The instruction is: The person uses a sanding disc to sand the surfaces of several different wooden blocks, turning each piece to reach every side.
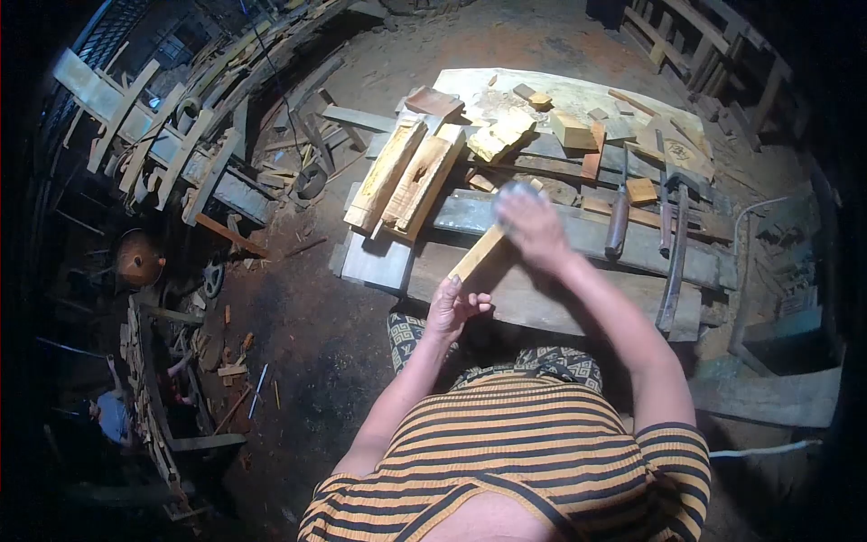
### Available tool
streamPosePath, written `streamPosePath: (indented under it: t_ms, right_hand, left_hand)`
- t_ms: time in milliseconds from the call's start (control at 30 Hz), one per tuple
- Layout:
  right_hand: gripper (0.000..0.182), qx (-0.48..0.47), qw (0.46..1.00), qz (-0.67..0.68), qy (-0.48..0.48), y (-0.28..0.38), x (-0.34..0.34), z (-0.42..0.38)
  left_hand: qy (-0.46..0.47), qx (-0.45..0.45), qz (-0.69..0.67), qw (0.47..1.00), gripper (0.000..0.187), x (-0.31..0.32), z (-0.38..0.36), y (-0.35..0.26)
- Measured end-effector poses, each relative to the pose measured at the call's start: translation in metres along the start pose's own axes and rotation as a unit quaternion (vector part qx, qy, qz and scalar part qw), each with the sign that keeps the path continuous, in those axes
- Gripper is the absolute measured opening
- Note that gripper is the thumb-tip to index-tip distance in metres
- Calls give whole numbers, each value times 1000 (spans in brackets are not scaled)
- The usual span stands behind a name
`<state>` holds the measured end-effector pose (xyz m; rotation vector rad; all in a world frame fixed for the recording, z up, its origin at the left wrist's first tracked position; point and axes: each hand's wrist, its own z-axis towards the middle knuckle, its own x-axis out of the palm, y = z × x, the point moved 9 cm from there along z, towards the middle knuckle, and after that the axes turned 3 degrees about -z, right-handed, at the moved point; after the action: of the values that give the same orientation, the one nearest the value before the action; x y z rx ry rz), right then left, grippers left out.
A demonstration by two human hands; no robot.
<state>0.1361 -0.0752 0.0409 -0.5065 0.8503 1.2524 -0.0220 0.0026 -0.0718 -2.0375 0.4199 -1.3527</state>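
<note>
My left hand (449, 310) grips the near end of a narrow, pale wooden strip (477, 256), its thumb on top and some fingers curled below. The strip slants up and away to the right. At its far end is my right hand (535, 226), blurred by motion. Under and beyond those fingers shows a grey, rounded thing (517, 191), too smeared to name. Beneath both hands lies a low bench of planks (560, 298). Left of the strip, two thick yellowish wood blocks, a left one (386, 176) and a right one (424, 181), rest side by side.
A hammer (675, 244) and long-handled chisels, one with a dark handle (619, 221), lie at the bench's right. Small wood offcuts, including a yellow block (572, 129), sit on a pale board (668, 108) behind. Wooden frames (167, 149) stand at the left.
</note>
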Motion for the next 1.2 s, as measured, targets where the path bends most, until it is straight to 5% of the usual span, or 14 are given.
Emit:
streamPosePath:
  t_ms: [133,267,333,467,633,700,833,900,933,967,1033,1100,1167,1200]
  right_hand:
    - [35,174,984,18,-27,-50,-9,10]
    - [37,-31,999,-23,18,67,-21,-7]
    - [37,-54,992,110,-7,105,-29,-30]
    - [28,-108,994,-16,-4,66,-27,-12]
    - [36,169,984,61,8,-80,-3,2]
    - [35,270,935,226,49,-110,8,-2]
    - [31,184,981,52,-26,-53,-33,-17]
    - [23,150,977,149,39,-17,-8,-28]
    - [21,121,969,122,180,21,-11,-20]
    - [21,-15,995,87,53,62,-5,-39]
    - [23,-39,980,193,2,114,-36,-42]
    - [24,-62,974,217,10,116,-29,-40]
    - [27,-15,963,160,219,74,0,-22]
    - [29,2,991,119,65,39,2,-26]
  left_hand:
    - [-21,15,4,1000,52,-1,-2,-1]
    - [14,7,-19,1000,49,6,0,-1]
    - [27,9,-32,999,48,4,3,1]
    - [2,-5,-15,1000,48,-7,1,3]
    - [-1,6,-8,1000,51,8,-2,-4]
    - [-10,84,116,990,61,15,-5,-23]
    - [12,120,184,976,74,23,-6,-32]
    - [5,91,174,980,77,22,-5,-25]
    - [1,93,170,981,78,22,-6,-25]
    - [-4,95,166,982,78,21,-6,-24]
    - [-11,136,175,975,84,9,0,-26]
    - [30,142,154,977,85,9,-1,-26]
    - [19,67,164,984,84,21,-6,-22]
    - [16,98,179,979,78,23,-6,-26]
